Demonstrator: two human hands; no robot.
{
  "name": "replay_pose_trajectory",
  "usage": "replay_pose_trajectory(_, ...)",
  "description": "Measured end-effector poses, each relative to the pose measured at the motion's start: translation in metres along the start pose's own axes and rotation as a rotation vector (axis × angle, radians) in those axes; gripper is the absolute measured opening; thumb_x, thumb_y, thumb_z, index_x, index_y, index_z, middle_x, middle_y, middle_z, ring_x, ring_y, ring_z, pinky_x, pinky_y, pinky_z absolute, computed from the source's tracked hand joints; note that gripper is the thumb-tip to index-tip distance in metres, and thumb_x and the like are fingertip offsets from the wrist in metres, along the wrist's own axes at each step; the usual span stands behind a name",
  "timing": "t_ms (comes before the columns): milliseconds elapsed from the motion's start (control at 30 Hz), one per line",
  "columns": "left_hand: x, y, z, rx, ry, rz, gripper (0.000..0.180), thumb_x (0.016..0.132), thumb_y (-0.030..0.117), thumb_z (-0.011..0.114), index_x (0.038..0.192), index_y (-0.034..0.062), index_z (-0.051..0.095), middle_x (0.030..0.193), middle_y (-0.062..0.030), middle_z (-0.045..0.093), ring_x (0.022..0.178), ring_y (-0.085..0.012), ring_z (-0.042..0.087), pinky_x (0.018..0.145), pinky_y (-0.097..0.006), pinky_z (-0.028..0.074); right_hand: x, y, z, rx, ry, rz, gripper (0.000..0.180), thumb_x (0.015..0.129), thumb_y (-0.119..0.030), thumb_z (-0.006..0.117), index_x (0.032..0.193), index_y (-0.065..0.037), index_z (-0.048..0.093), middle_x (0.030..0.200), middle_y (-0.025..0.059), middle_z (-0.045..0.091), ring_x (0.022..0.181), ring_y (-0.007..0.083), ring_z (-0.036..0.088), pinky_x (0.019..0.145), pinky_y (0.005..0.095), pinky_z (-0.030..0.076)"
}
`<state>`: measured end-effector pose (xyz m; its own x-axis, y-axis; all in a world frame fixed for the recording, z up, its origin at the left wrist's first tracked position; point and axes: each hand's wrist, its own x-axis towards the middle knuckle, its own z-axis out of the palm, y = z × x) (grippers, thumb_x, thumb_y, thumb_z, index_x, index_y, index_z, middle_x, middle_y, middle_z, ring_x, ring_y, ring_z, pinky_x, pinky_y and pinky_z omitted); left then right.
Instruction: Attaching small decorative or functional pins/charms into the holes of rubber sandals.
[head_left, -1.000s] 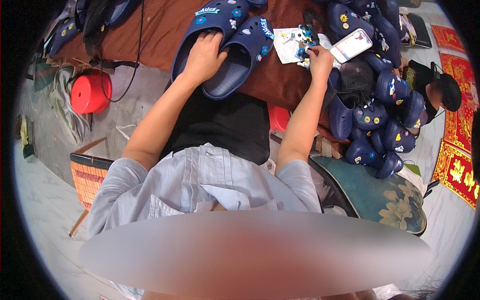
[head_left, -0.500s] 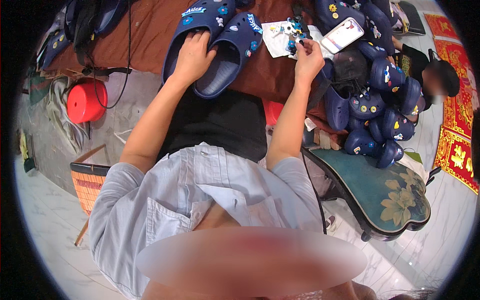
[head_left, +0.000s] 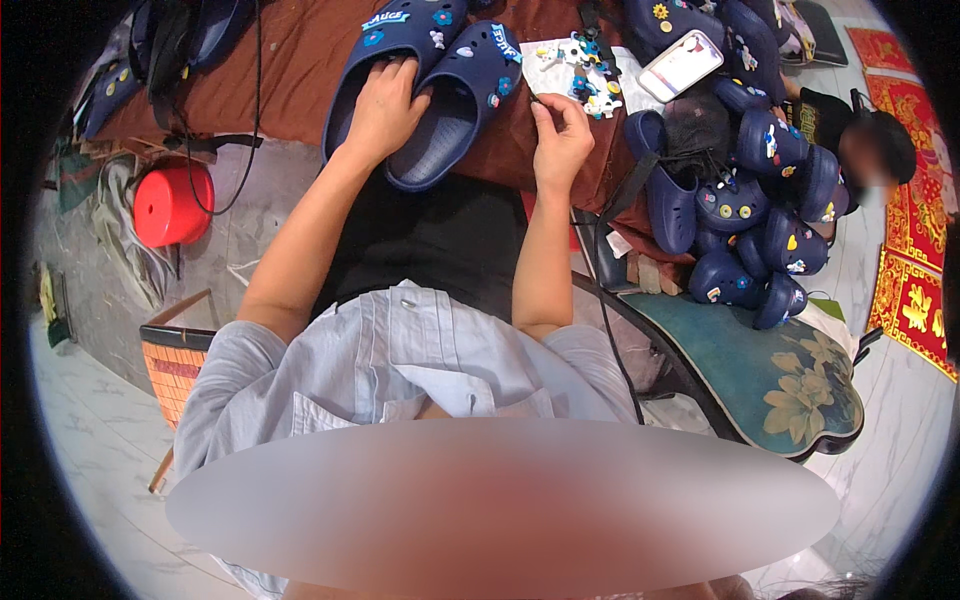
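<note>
A pair of dark blue clogs with colourful charms lies side by side on the brown cloth, toes pointing away from me. My left hand [head_left: 385,110] reaches into the left clog [head_left: 345,95], its fingers partly hidden under the upper and its thumb at the inner rim, gripping it. The right clog [head_left: 430,150] sits against it, open end toward me. Right of the pair, my right hand [head_left: 562,140] is raised with thumb and forefinger pinched on a tiny dark piece that I cannot make out. Beyond it, a heap of small shoe charms [head_left: 590,75] rests on white paper [head_left: 545,65].
A phone [head_left: 682,66] lies right of the charms on the brown cloth [head_left: 290,60]. Many more blue clogs [head_left: 735,205] are piled at the right, near another person [head_left: 840,120]. A red stool [head_left: 175,203] stands left; a green padded chair [head_left: 740,360] is at lower right. A black cord hangs left.
My right hand has moved left and slightly nearer, away from the charm heap toward the clogs, fingers still pinched. My left hand stays in the left clog.
</note>
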<state>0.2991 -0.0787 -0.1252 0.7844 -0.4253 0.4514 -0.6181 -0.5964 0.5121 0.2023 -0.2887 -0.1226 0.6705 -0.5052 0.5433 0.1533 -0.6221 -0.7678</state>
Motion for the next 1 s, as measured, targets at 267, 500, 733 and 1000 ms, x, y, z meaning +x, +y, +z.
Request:
replay_pose_trajectory(267,-0.001,-0.003,0.0,-0.042,-0.045,-0.012,0.039,0.079,0.018,0.063,0.109,-0.0041,0.05,0.105,-0.0234,0.055,0.101,-0.0411,0.05,0.087,-0.046,0.042,0.0,-0.01,0.013,0.024,-0.076,0.128,0.01,0.076,-0.002,0.067,0.086,0.001,0.065,0.084,0.0108,0.065,0.082,0.0228,0.062,0.075,0.0319,0.047)
replay_pose_trajectory(500,-0.003,-0.004,0.002,-0.039,-0.03,-0.001,0.042,0.079,0.018,0.063,0.112,-0.0036,0.049,0.107,-0.022,0.055,0.102,-0.0406,0.05,0.088,-0.045,0.042,0.001,-0.012,0.025,0.096,-0.091,0.068,0.009,0.077,-0.001,0.066,0.086,0.001,0.065,0.086,0.0103,0.066,0.083,0.0213,0.063,0.077,0.0314,0.047)
replay_pose_trajectory(733,-0.004,-0.002,0.005,-0.05,0.022,0.012,0.04,0.078,0.017,0.064,0.11,-0.002,0.05,0.109,-0.021,0.055,0.103,-0.0404,0.049,0.089,-0.045,0.042,0.009,-0.02,0.028,0.082,-0.086,0.018,0.011,0.076,0.001,0.066,0.087,0.001,0.066,0.089,0.0105,0.067,0.085,0.0203,0.062,0.078,0.0301,0.047)
replay_pose_trajectory(1000,-0.006,-0.005,0.004,-0.057,0.049,0.012,0.039,0.078,0.018,0.064,0.109,-0.002,0.05,0.11,-0.0224,0.055,0.105,-0.0411,0.049,0.09,-0.045,0.042,0.035,-0.033,0.049,0.096,-0.174,-0.124,0.011,0.074,-0.002,0.069,0.085,0.0,0.068,0.086,0.01,0.066,0.083,0.0217,0.061,0.076,0.0312,0.047)
